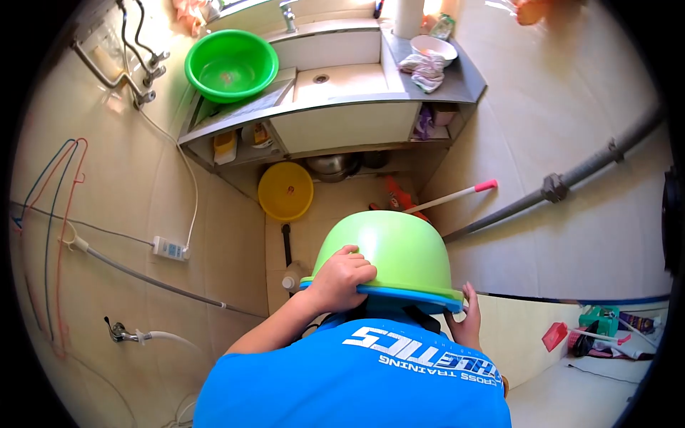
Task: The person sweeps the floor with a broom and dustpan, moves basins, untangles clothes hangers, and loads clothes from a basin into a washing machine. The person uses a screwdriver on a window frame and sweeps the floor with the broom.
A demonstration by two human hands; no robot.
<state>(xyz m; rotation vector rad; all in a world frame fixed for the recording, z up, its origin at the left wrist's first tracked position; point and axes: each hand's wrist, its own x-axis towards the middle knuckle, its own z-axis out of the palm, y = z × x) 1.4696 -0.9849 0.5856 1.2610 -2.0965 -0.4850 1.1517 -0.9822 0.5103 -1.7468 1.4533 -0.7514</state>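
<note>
A light green basin is held against the front of my blue shirt, its rim toward me and its rounded outside facing away. Along that rim shows the blue edge of a second basin, nested with the green one. My left hand grips the rims on the left, fingers curled over the green side. On the right edge my right hand holds the rims with its fingertips up; part of it is hidden behind the basins and shirt.
Ahead stands a sink with a bright green basin on its left counter and a white bowl with a cloth on the right. A yellow basin and pink-tipped stick are below. A pipe runs along the right wall.
</note>
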